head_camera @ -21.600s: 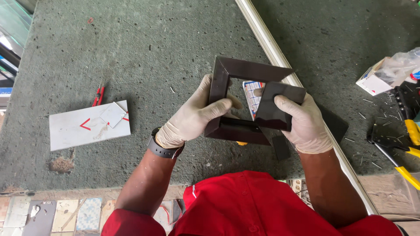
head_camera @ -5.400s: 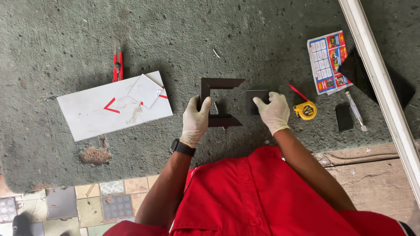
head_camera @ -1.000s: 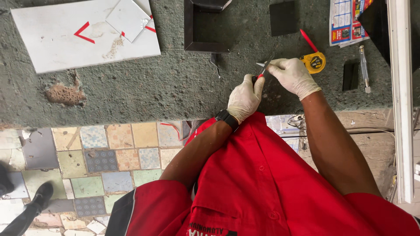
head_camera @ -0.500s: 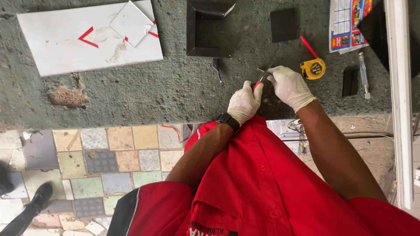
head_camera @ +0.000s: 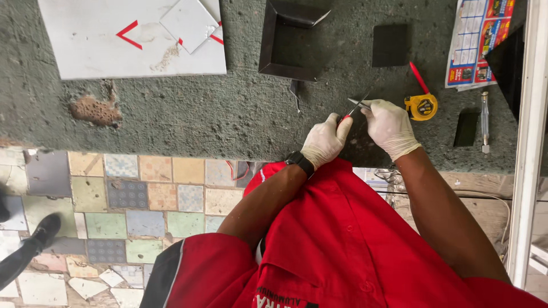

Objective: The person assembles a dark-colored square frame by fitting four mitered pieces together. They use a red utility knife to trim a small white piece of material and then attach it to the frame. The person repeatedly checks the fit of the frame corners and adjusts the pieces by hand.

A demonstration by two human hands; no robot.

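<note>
Beside the tape measure (head_camera: 421, 106) — dark frame (head_camera: 288, 40) beyond — both hands grip pliers (head_camera: 353, 109).

The rough green floor (head_camera: 228, 114) carries a white tile (head_camera: 103, 45), dark frame (head_camera: 288, 40) and yellow tape measure (head_camera: 421, 106).

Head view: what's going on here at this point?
A person in a red shirt, wearing white gloves, works over a rough grey-green worktop. The left hand grips a small red-handled tool, and the right hand pinches its metal tip end. A dark angled frame piece, a small dark square plate, a yellow tape measure and a white tile with red marks lie untouched on the worktop.
</note>
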